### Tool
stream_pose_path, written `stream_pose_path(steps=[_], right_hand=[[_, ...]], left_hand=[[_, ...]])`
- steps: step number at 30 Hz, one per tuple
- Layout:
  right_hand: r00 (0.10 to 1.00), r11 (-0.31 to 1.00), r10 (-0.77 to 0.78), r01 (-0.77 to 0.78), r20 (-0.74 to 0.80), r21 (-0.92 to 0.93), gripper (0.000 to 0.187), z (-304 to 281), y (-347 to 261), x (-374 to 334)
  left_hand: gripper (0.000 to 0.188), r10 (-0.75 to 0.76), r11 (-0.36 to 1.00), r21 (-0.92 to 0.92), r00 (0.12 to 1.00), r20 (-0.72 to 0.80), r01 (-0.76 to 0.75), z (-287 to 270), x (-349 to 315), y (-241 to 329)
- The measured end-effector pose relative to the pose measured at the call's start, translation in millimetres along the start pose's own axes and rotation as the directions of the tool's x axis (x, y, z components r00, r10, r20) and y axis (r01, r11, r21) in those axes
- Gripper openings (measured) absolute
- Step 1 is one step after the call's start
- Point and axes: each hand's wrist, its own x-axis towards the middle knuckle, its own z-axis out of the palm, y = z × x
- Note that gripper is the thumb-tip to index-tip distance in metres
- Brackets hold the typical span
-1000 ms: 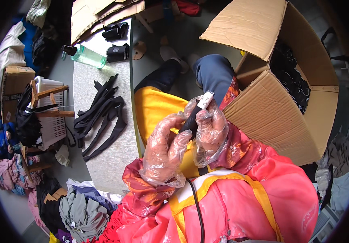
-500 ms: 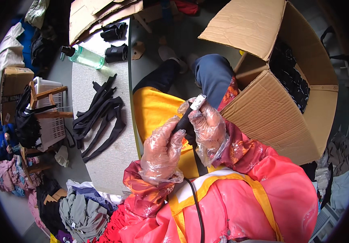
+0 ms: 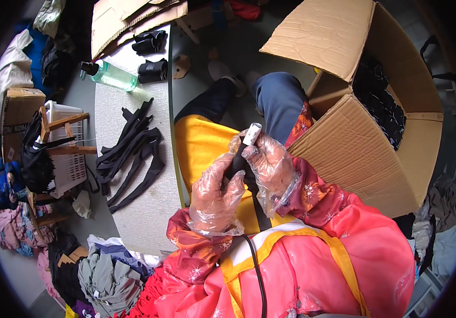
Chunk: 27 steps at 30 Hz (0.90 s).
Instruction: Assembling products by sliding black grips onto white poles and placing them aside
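Both of my hands wear clear plastic gloves and meet above my lap. My left hand (image 3: 214, 199) is closed round a rolled black fabric strip (image 3: 239, 159), gripping its lower part. My right hand (image 3: 271, 172) pinches the upper part, thumb pressed close to a small white tag (image 3: 252, 134) at the top. The strip's tail (image 3: 261, 213) hangs down over the yellow apron (image 3: 198, 143). To the left, several loose black fabric strips (image 3: 127, 164) lie on the grey table (image 3: 132, 228). Two black rolled bundles (image 3: 152, 71) sit farther up the table.
A green spray bottle (image 3: 114, 76) lies on the table near flattened cardboard (image 3: 116, 21). At right stands a large open cardboard box (image 3: 355, 153) with black patterned cloth (image 3: 379, 100) inside. A white basket (image 3: 69, 159), a wooden stool (image 3: 69, 122) and heaped clothes (image 3: 106, 275) are at left.
The tagged end of the strip has shifted slightly left and tilted more upright. My left hand has moved a little right and down, with its fingers nearer the right hand.
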Motion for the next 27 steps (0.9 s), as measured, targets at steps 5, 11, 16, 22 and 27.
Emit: stream_pose_path(steps=[5, 11, 16, 22, 27], right_hand=[[0.998, 0.999, 0.005, -0.007, 0.058, 0.031, 0.027, -5, 1, 3], [0.996, 0.957, -0.013, -0.012, 0.084, 0.291, 0.03, 1, 4, -4], [0.992, 0.973, 0.119, -0.123, -0.032, -0.193, 0.026, 1, -13, -1], [0.974, 0.969, 0.206, -0.216, 0.094, 0.117, 0.021, -5, -6, 1], [0.972, 0.964, 0.184, -0.207, 0.144, 0.165, 0.019, -9, -4, 1]], left_hand=[[0.035, 0.059, 0.992, 0.11, 0.998, 0.016, -0.06, -2, 0, 2], [0.041, 0.133, 0.978, 0.156, 0.99, 0.037, -0.137, -4, 2, 4], [0.047, -0.048, 0.997, -0.064, 0.996, 0.071, 0.052, -3, 3, 0], [0.035, -0.281, 0.774, -0.462, 0.888, 0.364, 0.434, -14, 5, -6], [0.026, -0.426, 0.678, -0.268, 0.662, 0.616, 0.685, -35, 10, -15]])
